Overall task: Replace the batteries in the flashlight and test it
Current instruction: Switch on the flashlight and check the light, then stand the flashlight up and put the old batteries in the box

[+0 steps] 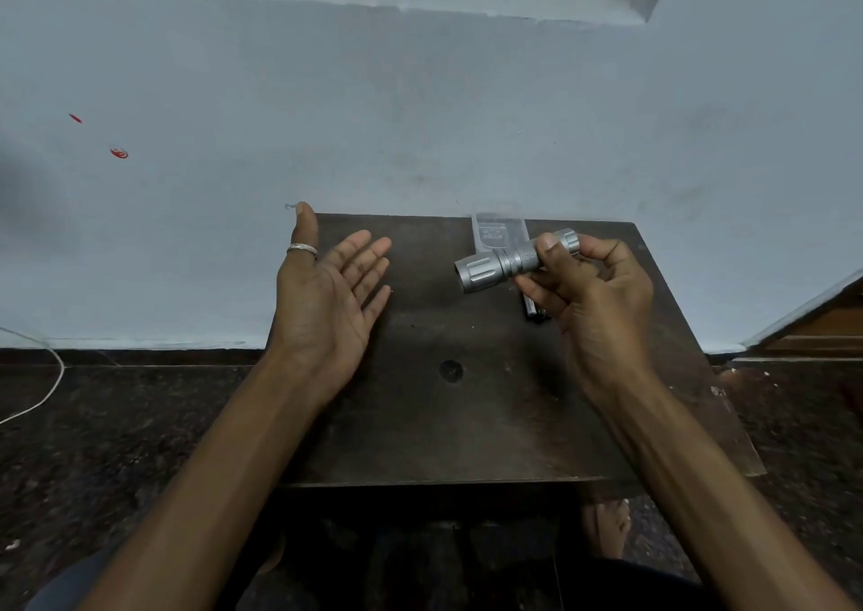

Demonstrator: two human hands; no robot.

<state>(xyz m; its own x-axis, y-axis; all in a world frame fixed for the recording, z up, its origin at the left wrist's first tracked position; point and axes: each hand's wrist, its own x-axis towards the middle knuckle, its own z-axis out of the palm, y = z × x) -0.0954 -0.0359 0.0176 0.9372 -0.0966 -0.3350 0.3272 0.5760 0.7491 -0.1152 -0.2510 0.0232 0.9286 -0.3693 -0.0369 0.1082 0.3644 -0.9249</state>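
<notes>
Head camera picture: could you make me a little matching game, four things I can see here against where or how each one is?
1. flashlight
2. left hand
3. clear packet
4. silver ring

a. lying at the far edge of the table
b. around a thumb
c. held in the right hand
d. open, holding nothing

Pairs: 1-c, 2-d, 3-a, 4-b.
</notes>
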